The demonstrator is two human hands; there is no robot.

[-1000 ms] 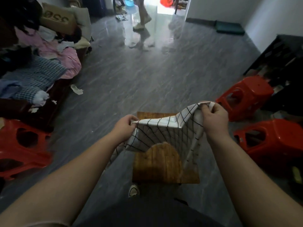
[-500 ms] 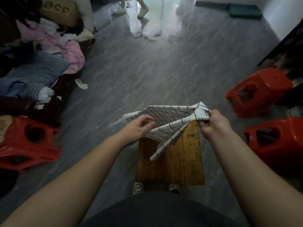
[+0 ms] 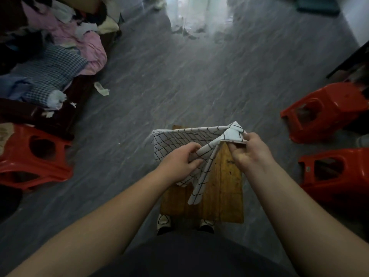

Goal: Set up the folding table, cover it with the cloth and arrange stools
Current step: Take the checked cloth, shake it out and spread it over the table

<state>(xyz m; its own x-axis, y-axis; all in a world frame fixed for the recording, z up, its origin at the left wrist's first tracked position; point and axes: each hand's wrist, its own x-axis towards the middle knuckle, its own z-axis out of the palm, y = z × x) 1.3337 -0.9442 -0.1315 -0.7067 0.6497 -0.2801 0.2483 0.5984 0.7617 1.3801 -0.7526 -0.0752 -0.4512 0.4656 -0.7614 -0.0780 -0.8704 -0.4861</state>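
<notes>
Grey floor, clothes piled upper left, red stools (image 3: 323, 110) at both edges. Mid-frame over the little wooden counter (image 3: 223, 188), my left hand (image 3: 177, 162) and right hand (image 3: 250, 151) each pinch the checked cloth (image 3: 175, 138). I'd find two corners, spread wide, then lower it evenly.

This looks like a lived-in room of a home. A heap of loose clothes (image 3: 60, 54), pink, checked and blue, lies piled on dark furniture at the left. Red plastic stools (image 3: 327, 110) stand about on a glossy grey marbled floor (image 3: 189, 80), and daylight reflects off it from the far end.
</notes>
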